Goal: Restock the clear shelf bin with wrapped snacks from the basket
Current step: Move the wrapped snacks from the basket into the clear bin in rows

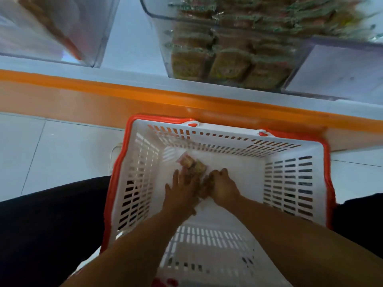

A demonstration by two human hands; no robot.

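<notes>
Both my hands reach down to the floor of the white basket with the orange-red rim. A few wrapped brown snacks lie there in clear wrappers. My left hand lies flat on the snacks with its fingers spread. My right hand has its fingers curled round a snack at the pile's right side. Above, on the shelf, the clear bin is packed with stacked wrapped snacks of the same kind.
An orange shelf edge runs across just behind the basket. Another clear bin stands on the shelf at the left. White floor tiles lie left of the basket. My dark-trousered legs flank it.
</notes>
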